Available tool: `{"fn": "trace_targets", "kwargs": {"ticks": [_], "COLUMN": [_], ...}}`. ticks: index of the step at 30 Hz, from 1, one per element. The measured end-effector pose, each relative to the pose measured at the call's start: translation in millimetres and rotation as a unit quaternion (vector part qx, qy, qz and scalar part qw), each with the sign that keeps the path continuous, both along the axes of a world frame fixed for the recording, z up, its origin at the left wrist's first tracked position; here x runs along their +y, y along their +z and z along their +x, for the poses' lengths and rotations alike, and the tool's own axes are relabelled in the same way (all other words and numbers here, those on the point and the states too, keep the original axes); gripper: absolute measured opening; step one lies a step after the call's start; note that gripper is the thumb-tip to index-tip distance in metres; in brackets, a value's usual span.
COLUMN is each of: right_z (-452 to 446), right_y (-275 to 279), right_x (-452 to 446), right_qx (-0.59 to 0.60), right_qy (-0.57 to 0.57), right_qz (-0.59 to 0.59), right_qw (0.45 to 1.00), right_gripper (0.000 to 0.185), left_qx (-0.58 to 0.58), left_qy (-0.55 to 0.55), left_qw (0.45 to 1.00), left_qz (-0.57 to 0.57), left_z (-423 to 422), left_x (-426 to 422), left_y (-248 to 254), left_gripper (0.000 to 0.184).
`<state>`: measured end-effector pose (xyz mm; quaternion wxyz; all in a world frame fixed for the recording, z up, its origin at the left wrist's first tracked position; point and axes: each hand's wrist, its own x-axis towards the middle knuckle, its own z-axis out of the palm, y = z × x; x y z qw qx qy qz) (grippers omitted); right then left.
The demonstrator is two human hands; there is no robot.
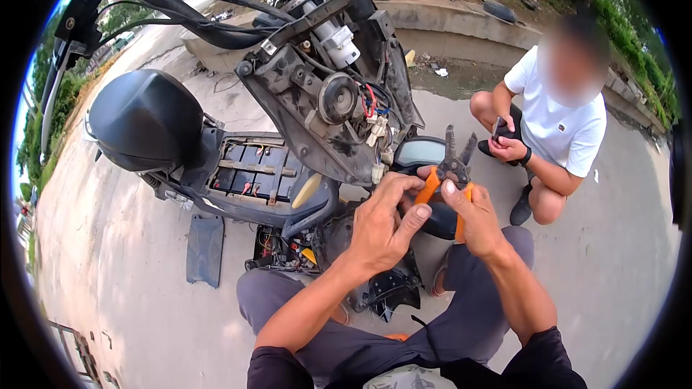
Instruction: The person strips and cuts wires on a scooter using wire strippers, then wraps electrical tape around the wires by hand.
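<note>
Both my hands are on a pair of pliers or wire strippers with orange handles, its dark jaws spread apart and pointing up. My left hand has its fingers closed at the left handle. The right handle is in my right hand, whose thumb lies near the pivot. Just beyond the tool stands a partly dismantled scooter, its front frame uncovered. White connectors and red and blue wires hang from that frame, beside a round horn.
A person in a white shirt squats at the right, holding a phone. Batteries show in the open scooter floor behind a black seat. A dark panel lies on the ground. A concrete kerb runs behind.
</note>
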<state>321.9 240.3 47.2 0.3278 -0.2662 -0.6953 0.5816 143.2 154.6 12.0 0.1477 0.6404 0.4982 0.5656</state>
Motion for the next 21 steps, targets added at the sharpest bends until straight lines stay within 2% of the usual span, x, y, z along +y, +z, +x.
{"fn": "trace_targets", "kwargs": {"ticks": [1,2,4,8,9,12,13,14,16,17,18,19,20,21], "right_z": [-0.1,1.5,-1.4,-14.3,-18.7,-33.3,-37.5,-41.1,-41.9,-39.1,-38.1,-37.0,-43.9,-50.6], "right_y": [-6.6,-5.3,-17.6,-35.3,-37.9,-40.0,-44.3,-42.2,-21.8,-11.9,-11.8,-11.9,-12.6,-13.5], "right_x": [-8.8,-20.0,-37.9,-64.9,-65.7,-71.3,-72.7,-76.6,-81.7,-76.7,-81.8,-86.9,-100.8,-114.9], "right_qx": [-0.007,-0.054,-0.046,-0.088,-0.091,-0.1,-0.09,-0.065,-0.022,0.011,0.068,0.115,0.159,0.199], "right_qy": [0.013,0.0,0.024,0.075,0.087,0.093,0.056,0.05,0.03,0.165,0.251,0.335,0.371,0.406], "right_qz": [-0.012,0.027,-0.022,-0.034,0.003,0.098,0.171,0.2,0.257,0.217,0.155,0.083,0.019,-0.046], "right_qw": [1.0,0.998,0.998,0.993,0.992,0.986,0.98,0.976,0.966,0.962,0.953,0.932,0.915,0.891], "right_gripper": [0.054,0.056,0.058,0.06,0.061,0.062,0.058,0.054,0.045,0.042,0.035,0.029,0.021,0.016], "left_qx": [0.036,0.069,0.009,-0.003,-0.01,0.0,0.054,0.07,-0.005,0.014,-0.043,-0.06,-0.085,-0.052], "left_qy": [0.001,0.004,-0.015,0.015,0.018,-0.019,-0.046,-0.08,-0.09,-0.067,-0.037,-0.003,0.044,0.107], "left_qw": [0.999,0.997,0.989,0.981,0.978,0.936,0.947,0.928,0.891,0.856,0.809,0.81,0.798,0.783], "left_qz": [-0.019,-0.046,-0.148,-0.194,-0.21,-0.352,-0.312,-0.357,-0.446,-0.512,-0.585,-0.584,-0.595,-0.61], "left_z": [5.2,9.4,4.0,-10.1,-12.2,-34.9,-50.2,-66.8,-95.6,-107.6,-122.6,-140.9,-153.3,-168.4], "left_x": [-12.0,-25.5,-44.6,-82.0,-87.2,-112.1,-121.2,-130.0,-151.6,-156.2,-162.9,-175.9,-180.3,-184.9], "left_y": [1.9,1.2,-8.0,-24.5,-26.1,-13.5,-18.7,-14.3,-26.3,-16.3,-23.0,-41.7,-53.4,-67.8], "left_gripper": [0.058,0.061,0.055,0.048,0.046,0.042,0.039,0.035,0.032,0.029,0.025,0.025,0.021,0.02]}}
